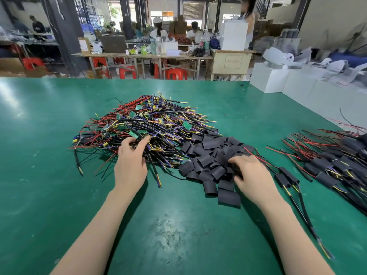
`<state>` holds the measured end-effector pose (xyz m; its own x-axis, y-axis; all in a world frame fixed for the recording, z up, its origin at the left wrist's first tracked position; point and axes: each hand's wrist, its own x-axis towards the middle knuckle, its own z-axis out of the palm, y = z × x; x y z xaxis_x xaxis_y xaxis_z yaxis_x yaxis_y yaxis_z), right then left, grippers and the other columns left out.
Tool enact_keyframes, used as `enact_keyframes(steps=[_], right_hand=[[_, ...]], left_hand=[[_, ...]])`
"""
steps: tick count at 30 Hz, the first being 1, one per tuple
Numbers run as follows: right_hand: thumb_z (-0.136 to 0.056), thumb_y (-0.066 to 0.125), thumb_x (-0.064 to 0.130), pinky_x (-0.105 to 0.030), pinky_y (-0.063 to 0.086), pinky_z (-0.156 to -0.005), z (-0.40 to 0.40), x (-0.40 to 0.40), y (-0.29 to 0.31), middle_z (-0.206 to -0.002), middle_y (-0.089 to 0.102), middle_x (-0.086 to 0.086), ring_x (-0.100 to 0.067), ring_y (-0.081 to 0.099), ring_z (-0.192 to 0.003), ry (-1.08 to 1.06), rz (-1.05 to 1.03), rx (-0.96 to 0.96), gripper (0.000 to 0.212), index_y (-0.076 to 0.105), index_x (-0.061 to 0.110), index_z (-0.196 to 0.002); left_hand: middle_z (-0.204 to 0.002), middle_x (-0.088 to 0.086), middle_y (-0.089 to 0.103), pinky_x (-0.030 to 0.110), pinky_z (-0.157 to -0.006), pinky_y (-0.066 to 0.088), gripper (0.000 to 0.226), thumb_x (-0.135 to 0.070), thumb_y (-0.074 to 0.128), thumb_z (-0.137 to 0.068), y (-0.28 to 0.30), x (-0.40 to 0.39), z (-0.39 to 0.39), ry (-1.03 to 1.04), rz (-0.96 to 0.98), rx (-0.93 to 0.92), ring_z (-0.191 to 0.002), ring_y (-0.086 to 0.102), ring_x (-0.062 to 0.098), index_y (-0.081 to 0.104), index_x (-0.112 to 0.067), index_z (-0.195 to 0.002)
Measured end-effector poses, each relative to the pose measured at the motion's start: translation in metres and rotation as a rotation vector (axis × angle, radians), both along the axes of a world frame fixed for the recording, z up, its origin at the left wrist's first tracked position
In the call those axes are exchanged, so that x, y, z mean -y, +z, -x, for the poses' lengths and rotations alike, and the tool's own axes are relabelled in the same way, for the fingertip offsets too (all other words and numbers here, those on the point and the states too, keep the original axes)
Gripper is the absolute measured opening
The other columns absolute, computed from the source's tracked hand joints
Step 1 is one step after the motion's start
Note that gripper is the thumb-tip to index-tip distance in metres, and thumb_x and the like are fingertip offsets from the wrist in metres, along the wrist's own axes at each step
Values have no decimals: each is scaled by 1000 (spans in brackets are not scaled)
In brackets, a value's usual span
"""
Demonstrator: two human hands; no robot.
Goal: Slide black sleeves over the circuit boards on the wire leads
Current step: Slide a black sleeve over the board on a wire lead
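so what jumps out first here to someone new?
The wire tangle with green boards, mid-table, left hand resting on its near edge. Beside it to the right, the black sleeve pile, right hand digging in. Sleeved leads lie at far right.

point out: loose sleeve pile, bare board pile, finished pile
sleeve pile (210, 153), head view, middle of the heap
board pile (147, 120), head view, centre of the tangle
finished pile (333, 163), head view, a sleeved board at right

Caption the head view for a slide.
Left hand reaches into bare wire leads, right hand into loose black sleeves; sleeved leads lie right.
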<state>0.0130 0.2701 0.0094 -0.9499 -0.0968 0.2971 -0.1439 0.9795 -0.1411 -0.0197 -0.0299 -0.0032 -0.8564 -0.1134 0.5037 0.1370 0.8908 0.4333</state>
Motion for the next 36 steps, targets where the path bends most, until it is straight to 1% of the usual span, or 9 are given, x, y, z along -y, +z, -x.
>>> enact_keyframes(steps=[7, 12, 17, 20, 23, 26, 28, 32, 36], right_hand=[[-78, 63, 13, -32, 44, -90, -3, 0, 1, -111, 63, -4, -28, 53, -108, 35, 162, 47, 40, 67, 15, -118], [-79, 69, 24, -33, 47, -85, -3, -2, 2, -105, 66, -3, -26, 60, -97, 36, 204, 44, 30, 73, 14, -106], [-77, 75, 29, -30, 45, -71, -3, -2, 4, -81, 58, 3, -17, 52, -72, 40, 221, -1, 26, 75, 15, -98], [-76, 73, 29, -26, 39, -67, -4, -1, 5, -77, 56, 7, -13, 50, -69, 46, 248, 12, 21, 74, 18, -94], [-75, 67, 23, -29, 48, -74, -3, -2, 5, -86, 71, 4, -19, 63, -81, 41, 290, 54, 20, 72, 20, -94], [-76, 67, 21, -28, 49, -78, -2, -4, 3, -91, 72, 2, -18, 63, -82, 31, 294, 64, 20, 73, 17, -95], [-76, 69, 21, -28, 48, -77, -2, -4, 3, -89, 72, 2, -17, 62, -78, 40, 288, 69, 19, 72, 17, -94], [-75, 76, 25, -29, 48, -73, -2, -5, 3, -91, 70, -1, -18, 60, -75, 37, 275, 52, 23, 72, 18, -97], [-74, 80, 27, -27, 43, -74, 0, -6, 1, -98, 67, -4, -18, 56, -76, 21, 278, 48, 38, 70, 15, -109]], left_hand=[[-102, 7, 54, 32, -62, 41, 19, 3, 62, -85, 1, 0, 0, -31, -53, -165, -95, 54, 27, 66, -11, -97], [-91, 5, 61, 27, -73, 44, 13, 3, 63, -87, 12, 3, -2, -99, -198, -364, -77, 59, 23, 69, -5, -95], [-85, 4, 64, 28, -72, 46, 9, 4, 65, -86, 21, 5, -9, -225, -97, -498, -72, 56, 18, 69, -3, -90], [-79, 0, 62, 32, -68, 51, 11, 4, 68, -81, 21, 2, -12, -457, 21, -355, -68, 54, 15, 70, -5, -86], [-78, -6, 63, 38, -71, 54, 27, -4, 62, -75, 20, 2, -13, -557, 48, -134, -69, 58, 14, 71, -10, -99], [-88, -3, 66, 42, -83, 49, 41, -4, 56, -75, 22, 8, -7, -367, -74, -207, -79, 60, 20, 66, -10, -115], [-110, 9, 65, 45, -92, 42, 44, 1, 56, -83, 22, 17, 1, -121, -78, -264, -100, 57, 30, 58, -6, -126], [-154, 14, 34, 51, -108, 29, 53, -16, 46, -99, 14, 34, 14, 104, 77, 27, -137, 31, 35, 31, -10, -150], [-128, 22, 54, 49, -96, 35, 42, -15, 50, -98, 12, 38, 16, 118, 121, -5, -116, 43, 40, 49, -8, -140]])
